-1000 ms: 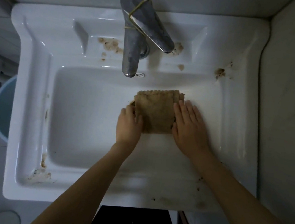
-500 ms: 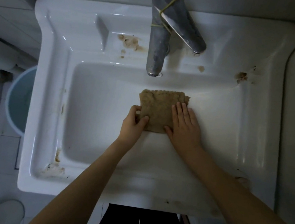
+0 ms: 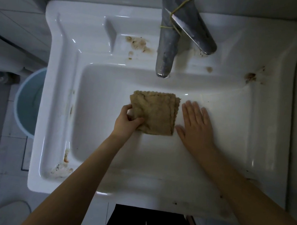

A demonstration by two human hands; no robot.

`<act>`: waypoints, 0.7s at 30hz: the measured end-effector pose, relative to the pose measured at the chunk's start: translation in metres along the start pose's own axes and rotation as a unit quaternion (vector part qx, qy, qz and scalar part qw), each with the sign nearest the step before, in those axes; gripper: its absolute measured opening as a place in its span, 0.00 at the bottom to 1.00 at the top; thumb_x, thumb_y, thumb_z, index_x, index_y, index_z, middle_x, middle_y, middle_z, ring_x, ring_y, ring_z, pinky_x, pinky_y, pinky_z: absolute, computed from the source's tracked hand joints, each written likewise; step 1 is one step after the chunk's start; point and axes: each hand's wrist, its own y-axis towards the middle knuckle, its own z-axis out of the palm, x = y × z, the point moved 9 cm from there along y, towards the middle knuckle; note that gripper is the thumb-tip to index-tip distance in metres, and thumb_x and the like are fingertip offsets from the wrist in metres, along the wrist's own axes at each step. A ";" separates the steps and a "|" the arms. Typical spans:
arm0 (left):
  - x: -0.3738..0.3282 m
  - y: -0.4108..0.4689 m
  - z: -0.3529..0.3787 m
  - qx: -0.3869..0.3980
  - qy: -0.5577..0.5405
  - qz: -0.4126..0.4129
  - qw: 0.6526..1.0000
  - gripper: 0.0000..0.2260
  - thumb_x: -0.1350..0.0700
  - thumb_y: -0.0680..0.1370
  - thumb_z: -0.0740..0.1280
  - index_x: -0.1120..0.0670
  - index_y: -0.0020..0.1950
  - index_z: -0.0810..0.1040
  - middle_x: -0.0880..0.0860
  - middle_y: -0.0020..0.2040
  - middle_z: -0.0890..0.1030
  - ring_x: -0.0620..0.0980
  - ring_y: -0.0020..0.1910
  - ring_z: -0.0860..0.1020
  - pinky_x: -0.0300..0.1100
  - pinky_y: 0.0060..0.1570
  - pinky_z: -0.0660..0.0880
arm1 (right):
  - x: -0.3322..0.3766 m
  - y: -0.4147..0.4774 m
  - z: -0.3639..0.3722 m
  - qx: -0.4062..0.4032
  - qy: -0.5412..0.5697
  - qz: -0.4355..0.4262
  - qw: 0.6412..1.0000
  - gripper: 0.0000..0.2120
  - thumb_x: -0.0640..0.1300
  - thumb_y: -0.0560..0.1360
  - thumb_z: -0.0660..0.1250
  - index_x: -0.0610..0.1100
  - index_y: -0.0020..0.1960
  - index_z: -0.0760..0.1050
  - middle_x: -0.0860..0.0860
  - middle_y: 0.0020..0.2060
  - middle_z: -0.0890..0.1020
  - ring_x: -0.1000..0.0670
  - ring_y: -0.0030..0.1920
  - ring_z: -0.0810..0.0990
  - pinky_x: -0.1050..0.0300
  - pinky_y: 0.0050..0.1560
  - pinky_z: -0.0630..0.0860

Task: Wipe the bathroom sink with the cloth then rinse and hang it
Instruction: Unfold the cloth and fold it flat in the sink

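Observation:
A folded tan cloth (image 3: 155,113) lies in the basin of the white sink (image 3: 63,87), just below the spout. My left hand (image 3: 126,123) pinches the cloth's lower left corner between thumb and fingers. My right hand (image 3: 195,126) lies flat and spread on the basin's right slope, beside the cloth's right edge and off it. Brown stains mark the sink deck left of the tap (image 3: 139,44), the right rim (image 3: 251,76) and the front left corner (image 3: 62,167).
A metal faucet (image 3: 167,45) with a rubber band round its lever stands at the sink's back. A pale blue bucket (image 3: 26,101) sits on the floor to the left. A tiled wall runs along the right side.
My right hand has slid off the cloth to the right and now rests on bare porcelain. My left hand keeps its pinch on the cloth. The camera has shifted so the sink sits further right.

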 end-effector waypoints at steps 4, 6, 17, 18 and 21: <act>-0.019 -0.007 0.014 0.024 0.000 0.045 0.999 0.25 0.59 0.76 0.70 0.46 0.71 0.69 0.54 0.42 0.76 0.48 0.41 0.77 0.36 0.42 0.76 | -0.011 -0.004 0.005 -0.001 -0.004 0.004 1.000 0.35 0.59 0.79 0.47 0.38 0.78 0.49 0.42 0.77 0.54 0.43 0.78 0.50 0.45 0.76 0.48; -0.031 -0.011 0.029 0.041 0.004 0.071 0.997 0.26 0.59 0.76 0.69 0.46 0.72 0.68 0.52 0.44 0.77 0.48 0.43 0.77 0.35 0.43 0.77 | -0.011 -0.003 0.005 0.003 -0.007 0.004 1.000 0.35 0.60 0.80 0.46 0.38 0.78 0.48 0.42 0.78 0.53 0.43 0.78 0.49 0.45 0.76 0.47; -0.053 -0.016 0.103 0.109 0.309 0.182 0.927 0.28 0.50 0.80 0.64 0.56 0.78 0.59 0.59 0.69 0.72 0.59 0.63 0.75 0.47 0.60 0.73 | -0.010 -0.002 0.005 -0.007 -0.007 -0.001 1.000 0.35 0.59 0.80 0.48 0.37 0.78 0.48 0.41 0.77 0.54 0.43 0.78 0.50 0.44 0.77 0.48; -0.063 -0.019 0.098 0.070 0.339 0.241 0.906 0.24 0.51 0.80 0.63 0.57 0.75 0.64 0.59 0.67 0.73 0.59 0.61 0.76 0.49 0.57 0.76 | -0.010 -0.001 0.005 -0.007 -0.007 0.000 1.000 0.35 0.59 0.80 0.48 0.37 0.78 0.48 0.41 0.77 0.54 0.42 0.78 0.50 0.44 0.77 0.48; -0.068 -0.021 0.095 -0.021 0.468 0.363 0.805 0.24 0.51 0.80 0.59 0.60 0.74 0.67 0.61 0.70 0.71 0.61 0.67 0.72 0.54 0.64 0.73 | -0.010 -0.002 0.005 -0.015 -0.009 0.003 1.000 0.35 0.59 0.80 0.48 0.37 0.78 0.49 0.41 0.77 0.55 0.43 0.78 0.51 0.45 0.76 0.48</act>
